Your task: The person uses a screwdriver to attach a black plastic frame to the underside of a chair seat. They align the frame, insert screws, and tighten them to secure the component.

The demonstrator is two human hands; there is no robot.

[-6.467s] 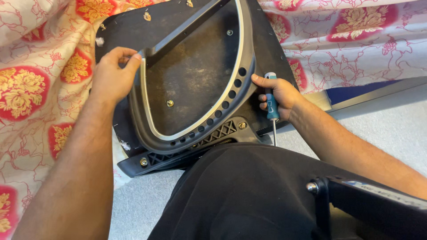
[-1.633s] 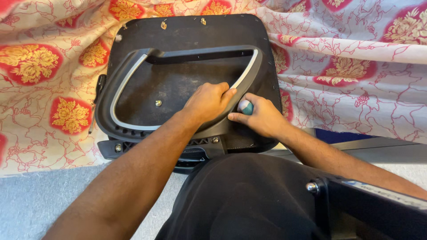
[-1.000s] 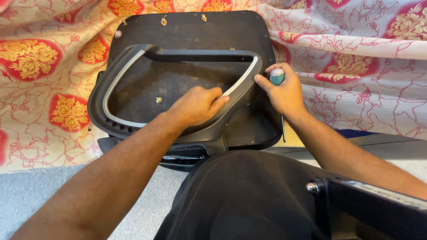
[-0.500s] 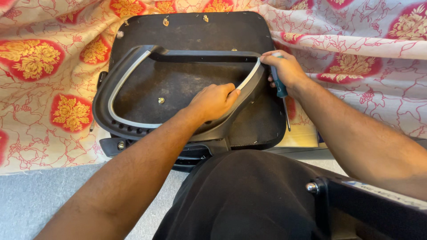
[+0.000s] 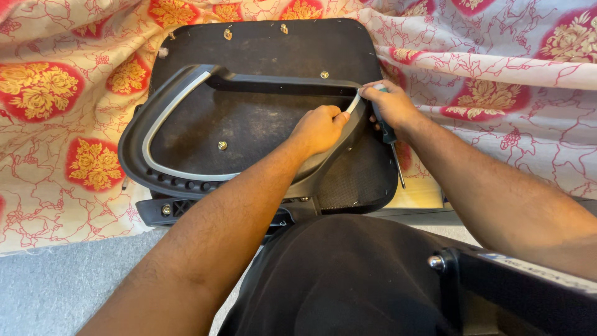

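A red-and-cream floral cloth (image 5: 510, 68) covers the surface ahead of me, with grey floor (image 5: 56, 292) at the near left. On the cloth lies a black seat panel (image 5: 273, 46), and on top of it a dark plastic frame (image 5: 134, 155) with a pale grey inner rim, a looped piece open in the middle. It sits centre-left in my view, its near edge just beyond a black padded part (image 5: 348, 274) close to me.

My left hand (image 5: 320, 127) is closed over the right side of the frame, fingers curled on the rim. My right hand (image 5: 392, 106) is shut around a screwdriver (image 5: 390, 140), shaft pointing back toward me, knuckles touching the frame's far right corner.

I judge the frame stiff and fairly light, moulded plastic that will flex a little if twisted; the smooth rim could slip, so the thicker right side where I hold it now seems the surest grip. The panel under it looks heavier and rigid.

Against half a second ago, my right hand has moved in onto the corner, nearer my left, while the frame lies almost as it did.
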